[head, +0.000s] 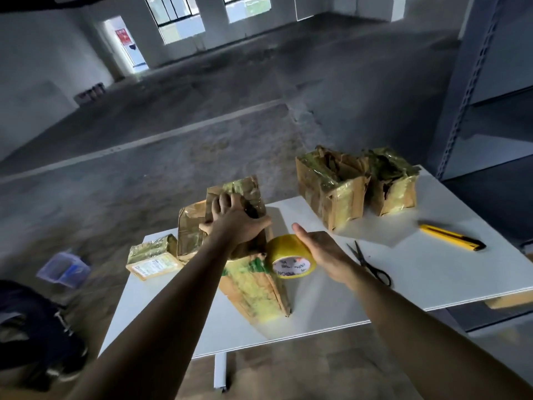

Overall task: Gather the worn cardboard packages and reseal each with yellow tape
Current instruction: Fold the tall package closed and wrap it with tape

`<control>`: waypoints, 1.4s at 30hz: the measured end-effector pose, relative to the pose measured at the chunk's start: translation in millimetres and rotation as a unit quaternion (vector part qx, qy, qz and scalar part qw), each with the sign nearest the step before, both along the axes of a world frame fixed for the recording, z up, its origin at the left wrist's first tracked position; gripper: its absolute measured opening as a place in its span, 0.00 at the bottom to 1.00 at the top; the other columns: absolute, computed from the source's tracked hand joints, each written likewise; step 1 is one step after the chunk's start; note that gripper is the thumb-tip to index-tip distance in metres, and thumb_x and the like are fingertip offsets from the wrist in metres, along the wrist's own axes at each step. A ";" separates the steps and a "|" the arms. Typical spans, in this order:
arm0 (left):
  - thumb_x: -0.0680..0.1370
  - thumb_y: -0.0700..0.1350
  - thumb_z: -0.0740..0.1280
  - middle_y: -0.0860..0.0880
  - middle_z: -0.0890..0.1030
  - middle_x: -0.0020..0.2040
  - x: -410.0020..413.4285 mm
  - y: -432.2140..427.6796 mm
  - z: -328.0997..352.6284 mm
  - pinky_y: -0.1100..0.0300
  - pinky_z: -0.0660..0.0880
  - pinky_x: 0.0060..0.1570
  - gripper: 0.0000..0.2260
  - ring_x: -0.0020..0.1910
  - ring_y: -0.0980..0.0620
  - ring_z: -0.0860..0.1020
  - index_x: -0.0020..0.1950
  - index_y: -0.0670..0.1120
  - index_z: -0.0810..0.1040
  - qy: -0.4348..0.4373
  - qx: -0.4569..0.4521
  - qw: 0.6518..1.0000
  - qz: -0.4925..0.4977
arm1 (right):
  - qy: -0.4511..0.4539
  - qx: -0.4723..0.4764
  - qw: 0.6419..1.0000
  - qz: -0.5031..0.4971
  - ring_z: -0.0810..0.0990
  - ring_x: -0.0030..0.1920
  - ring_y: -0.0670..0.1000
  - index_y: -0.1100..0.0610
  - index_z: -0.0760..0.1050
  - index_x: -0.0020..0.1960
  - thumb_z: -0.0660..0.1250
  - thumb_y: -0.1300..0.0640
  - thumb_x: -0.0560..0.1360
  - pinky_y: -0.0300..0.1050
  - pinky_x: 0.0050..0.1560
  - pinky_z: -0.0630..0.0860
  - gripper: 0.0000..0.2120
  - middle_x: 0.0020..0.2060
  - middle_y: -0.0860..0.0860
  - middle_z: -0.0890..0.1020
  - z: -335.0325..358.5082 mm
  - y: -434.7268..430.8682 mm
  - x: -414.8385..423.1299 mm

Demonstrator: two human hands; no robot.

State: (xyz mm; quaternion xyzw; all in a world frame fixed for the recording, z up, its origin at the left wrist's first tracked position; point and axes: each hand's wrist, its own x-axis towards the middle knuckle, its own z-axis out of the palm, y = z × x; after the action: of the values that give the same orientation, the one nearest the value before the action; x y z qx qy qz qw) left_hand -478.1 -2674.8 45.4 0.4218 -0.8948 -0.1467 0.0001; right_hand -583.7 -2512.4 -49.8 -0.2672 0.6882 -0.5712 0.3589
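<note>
Nearest me, the front edge of the white counter (331,307) runs bare on both sides of the tall package (256,290), so I have open room there. That package stands on end close to the front edge, its long axis rising from the counter. My left hand (233,223) lies open over its top, fingers spread and pressing the flap. Just right of it, touching, the yellow tape roll (285,255) stands on its rim with its core facing me; my right hand (323,252) rests against it, fingers straight. Scissors (369,264) lie just beside that wrist, with a yellow utility knife (452,238) further right. A flat package (153,261) sits at the left edge, a crumpled package (190,226) behind my left hand. Two torn packages (331,189) stand side by side at the far right corner, near grey shelving (490,111).
</note>
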 end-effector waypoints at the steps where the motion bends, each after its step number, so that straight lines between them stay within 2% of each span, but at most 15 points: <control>1: 0.65 0.73 0.66 0.46 0.48 0.81 -2.3 -0.4 1.1 0.30 0.53 0.71 0.51 0.79 0.40 0.45 0.80 0.49 0.50 0.006 -0.003 1.000 0.015 | 0.003 -0.009 1.000 -0.001 0.63 0.31 0.50 0.52 0.56 0.30 0.61 0.23 0.68 0.49 0.40 0.57 0.33 0.28 0.52 0.61 -0.9 0.7 -0.1; 5: 0.61 0.70 0.65 0.44 0.64 0.74 3.1 2.1 10.6 0.34 0.64 0.67 0.44 0.74 0.38 0.60 0.72 0.48 0.65 0.075 -0.016 0.997 0.026 | -0.012 -0.020 0.999 -0.035 0.62 0.29 0.50 0.50 0.55 0.29 0.63 0.26 0.70 0.48 0.38 0.57 0.32 0.26 0.49 0.60 3.3 8.9 -11.3; 10: 0.71 0.59 0.68 0.46 0.76 0.60 21.8 13.4 31.1 0.55 0.69 0.52 0.20 0.60 0.42 0.74 0.57 0.49 0.76 0.198 0.029 0.977 0.071 | -0.116 -0.114 0.986 -0.030 0.70 0.32 0.54 0.52 0.73 0.34 0.73 0.27 0.61 0.49 0.40 0.67 0.28 0.30 0.55 0.69 31.7 4.4 -23.2; 13: 0.75 0.49 0.70 0.51 0.79 0.45 38.4 13.4 26.4 0.70 0.70 0.39 0.09 0.42 0.54 0.77 0.54 0.50 0.76 0.323 0.145 0.932 0.074 | -0.105 -0.125 0.986 -0.031 0.77 0.46 0.60 0.69 0.80 0.49 0.74 0.29 0.64 0.55 0.59 0.76 0.41 0.43 0.65 0.78 48.8 -6.4 -26.2; 15: 0.73 0.50 0.72 0.51 0.82 0.49 53.6 9.7 10.0 0.67 0.77 0.44 0.15 0.45 0.56 0.80 0.58 0.51 0.74 0.391 0.246 0.883 0.084 | -0.048 -0.077 0.996 -0.015 0.80 0.47 0.59 0.64 0.82 0.48 0.70 0.24 0.64 0.61 0.66 0.73 0.41 0.41 0.61 0.82 55.4 -11.4 -22.2; 18: 0.69 0.56 0.72 0.48 0.81 0.55 73.4 3.5 -27.0 0.55 0.80 0.49 0.26 0.52 0.50 0.81 0.65 0.50 0.73 0.404 0.301 0.858 0.101 | 0.003 -0.030 1.000 0.006 0.82 0.45 0.54 0.51 0.83 0.38 0.68 0.26 0.67 0.54 0.57 0.76 0.27 0.36 0.49 0.82 62.5 -11.1 0.7; 21: 0.69 0.57 0.71 0.47 0.80 0.55 95.1 8.6 -59.1 0.58 0.80 0.44 0.28 0.53 0.48 0.81 0.66 0.50 0.72 0.409 0.337 0.838 0.127 | 0.011 -0.064 0.998 0.022 0.84 0.48 0.57 0.64 0.83 0.52 0.67 0.40 0.76 0.48 0.52 0.79 0.26 0.46 0.59 0.85 50.4 -12.7 22.5; 24: 0.67 0.58 0.72 0.47 0.78 0.63 115.4 12.2 -96.4 0.58 0.79 0.49 0.38 0.56 0.50 0.80 0.75 0.50 0.66 0.398 0.387 0.819 0.146 | 0.065 -0.014 0.995 0.070 0.82 0.54 0.60 0.68 0.79 0.60 0.66 0.33 0.73 0.39 0.53 0.79 0.37 0.54 0.63 0.83 32.7 -13.2 39.8; 27: 0.68 0.54 0.71 0.47 0.78 0.65 131.7 7.4 -128.9 0.57 0.80 0.51 0.36 0.58 0.50 0.81 0.75 0.52 0.67 0.411 0.416 0.798 0.146 | 0.155 0.026 0.982 0.109 0.82 0.44 0.64 0.70 0.79 0.51 0.61 0.22 0.66 0.53 0.51 0.79 0.49 0.46 0.67 0.82 14.0 -15.8 54.1; 29: 0.73 0.48 0.70 0.47 0.79 0.63 138.8 3.5 -141.4 0.64 0.79 0.45 0.28 0.56 0.51 0.82 0.73 0.52 0.68 0.413 0.432 0.788 0.149 | 0.158 0.036 0.981 0.102 0.74 0.30 0.64 0.64 0.76 0.34 0.62 0.21 0.65 0.51 0.37 0.74 0.42 0.30 0.65 0.74 4.8 -19.5 62.2; 31: 0.76 0.47 0.68 0.48 0.79 0.63 145.3 -0.8 -153.2 0.66 0.78 0.44 0.27 0.57 0.52 0.81 0.75 0.53 0.67 0.405 0.435 0.787 0.164 | 0.126 0.051 0.986 0.093 0.67 0.25 0.54 0.55 0.72 0.24 0.66 0.25 0.66 0.45 0.35 0.66 0.33 0.23 0.55 0.67 -3.7 -25.1 72.7; 33: 0.80 0.43 0.64 0.47 0.79 0.64 147.8 -5.8 -163.4 0.65 0.78 0.45 0.24 0.59 0.50 0.79 0.76 0.53 0.66 0.384 0.424 0.800 0.180 | 0.086 0.085 0.988 0.092 0.71 0.29 0.51 0.55 0.79 0.28 0.68 0.26 0.64 0.44 0.39 0.67 0.31 0.24 0.54 0.71 -13.7 -31.7 85.9; 35: 0.81 0.37 0.59 0.48 0.77 0.65 144.9 -7.9 -167.8 0.61 0.76 0.48 0.23 0.60 0.50 0.77 0.74 0.53 0.68 0.350 0.385 0.838 0.164 | 0.062 0.104 0.987 0.107 0.72 0.36 0.53 0.70 0.78 0.40 0.68 0.23 0.61 0.44 0.41 0.68 0.45 0.31 0.62 0.73 -33.7 -38.2 96.5; 38: 0.82 0.36 0.58 0.48 0.72 0.68 139.0 -9.9 -174.7 0.64 0.73 0.58 0.21 0.65 0.49 0.72 0.74 0.49 0.69 0.283 0.269 0.917 0.083 | 0.056 0.116 0.987 0.095 0.71 0.37 0.54 0.72 0.76 0.42 0.69 0.28 0.67 0.43 0.37 0.66 0.42 0.33 0.60 0.71 -46.3 -43.3 107.0; 42: 0.84 0.48 0.55 0.43 0.55 0.80 137.1 -6.2 -208.0 0.44 0.64 0.73 0.21 0.77 0.40 0.60 0.78 0.51 0.63 0.191 0.216 0.957 0.037 | 0.059 0.124 0.986 0.099 0.72 0.36 0.53 0.73 0.72 0.42 0.67 0.22 0.61 0.45 0.41 0.67 0.49 0.33 0.64 0.73 -51.8 -50.1 98.7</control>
State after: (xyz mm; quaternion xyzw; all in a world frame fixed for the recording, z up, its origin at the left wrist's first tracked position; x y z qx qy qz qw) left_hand -341.0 -2681.0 -162.6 0.4086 -0.8089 -0.4140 0.0855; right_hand -485.0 -2562.5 -101.5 -0.3201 0.7439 -0.4264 0.4029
